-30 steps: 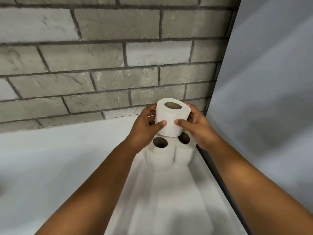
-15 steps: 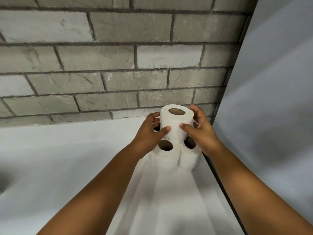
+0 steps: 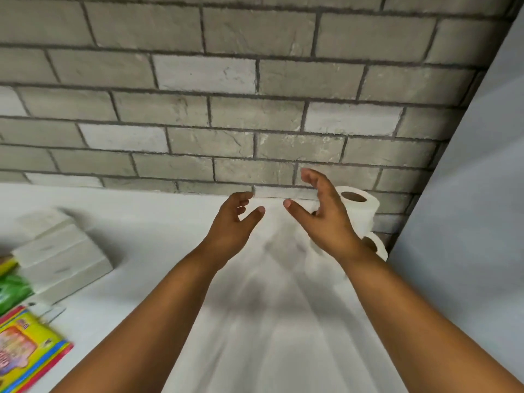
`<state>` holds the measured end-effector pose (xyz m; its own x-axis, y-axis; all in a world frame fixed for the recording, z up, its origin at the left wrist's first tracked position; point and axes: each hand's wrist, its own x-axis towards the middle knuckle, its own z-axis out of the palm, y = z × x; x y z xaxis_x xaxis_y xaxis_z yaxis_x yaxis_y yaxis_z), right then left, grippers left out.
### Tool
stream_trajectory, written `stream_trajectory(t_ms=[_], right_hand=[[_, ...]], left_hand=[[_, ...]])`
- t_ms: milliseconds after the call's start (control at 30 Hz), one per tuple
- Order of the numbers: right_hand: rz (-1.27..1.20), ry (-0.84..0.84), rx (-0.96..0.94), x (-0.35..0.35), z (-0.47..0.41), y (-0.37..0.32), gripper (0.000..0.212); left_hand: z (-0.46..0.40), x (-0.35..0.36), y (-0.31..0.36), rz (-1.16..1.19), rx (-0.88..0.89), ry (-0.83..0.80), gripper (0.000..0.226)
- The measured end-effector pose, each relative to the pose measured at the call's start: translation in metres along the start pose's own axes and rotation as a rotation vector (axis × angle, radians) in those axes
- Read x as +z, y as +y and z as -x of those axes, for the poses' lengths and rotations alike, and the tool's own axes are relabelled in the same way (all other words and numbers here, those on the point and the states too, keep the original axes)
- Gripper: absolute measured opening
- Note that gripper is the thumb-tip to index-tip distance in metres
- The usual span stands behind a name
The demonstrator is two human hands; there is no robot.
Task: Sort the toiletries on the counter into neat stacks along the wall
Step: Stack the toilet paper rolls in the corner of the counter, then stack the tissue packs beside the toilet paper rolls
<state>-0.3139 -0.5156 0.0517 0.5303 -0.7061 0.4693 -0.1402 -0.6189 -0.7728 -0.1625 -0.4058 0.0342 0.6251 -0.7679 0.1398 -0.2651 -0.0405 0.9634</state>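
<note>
While our hands hover over the white desk (image 3: 147, 222), neither one holds anything: the left hand (image 3: 231, 222) hangs with fingers loosely curled and its thumb out, and the right hand (image 3: 326, 219) is spread, palm turned inward, fingers raised. Behind our right hand, in the corner where the brick wall (image 3: 226, 109) meets a plain grey panel (image 3: 467, 222), stand the rolls (image 3: 365, 211). We see the top roll upright with its tube hole facing up, and part of a lower roll just beneath it at the right; our hand and wrist cover the others, so we cannot count them or tell how the top one sits on them. At the left, well apart from the rolls, a stack of pale boxes (image 3: 61, 251) lies near the wall, its lower left end cut off. Beside it, a green pack (image 3: 12, 290) is mostly out of frame, and a bright yellow and red pack (image 3: 28, 344) lies at the bottom left edge, blurred, its print unreadable. Our forearms run out of the bottom of the view.
</note>
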Motion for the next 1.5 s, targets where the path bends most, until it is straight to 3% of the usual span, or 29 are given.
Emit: stream_trajectory(t_ms=[267, 400, 633, 800, 1033, 1233, 1333, 1500], right_hand=[[0.009, -0.28, 0.093, 0.123, 0.026, -0.041, 0.06], [0.006, -0.376, 0.201, 0.192, 0.039, -0.056, 0.047], [-0.025, -0.461, 0.418, 0.309, 0.05, -0.076, 0.042], [-0.013, -0.455, 0.453, 0.372, 0.045, -0.092, 0.047], [0.109, -0.422, 0.508, 0.415, 0.042, -0.104, 0.075], [0.26, -0.517, 0.538, 0.427, 0.038, -0.113, 0.107], [0.295, -0.546, 0.505, 0.429, 0.039, -0.111, 0.107], [0.26, -0.44, 0.482, 0.428, 0.044, -0.118, 0.096]], left_hand=[[0.038, -0.12, -0.046, 0.026, -0.154, 0.154, 0.02], [0.055, -0.183, -0.079, 0.006, -0.206, 0.215, 0.019], [0.059, -0.293, -0.128, -0.052, -0.241, 0.303, 0.01], [0.052, -0.352, -0.145, -0.069, -0.223, 0.319, 0.015], [0.044, -0.391, -0.163, -0.13, -0.262, 0.359, 0.031], [0.036, -0.399, -0.172, -0.131, -0.314, 0.389, 0.04], [0.033, -0.399, -0.173, -0.132, -0.314, 0.38, 0.042], [0.024, -0.398, -0.178, -0.22, -0.302, 0.391, 0.047]])
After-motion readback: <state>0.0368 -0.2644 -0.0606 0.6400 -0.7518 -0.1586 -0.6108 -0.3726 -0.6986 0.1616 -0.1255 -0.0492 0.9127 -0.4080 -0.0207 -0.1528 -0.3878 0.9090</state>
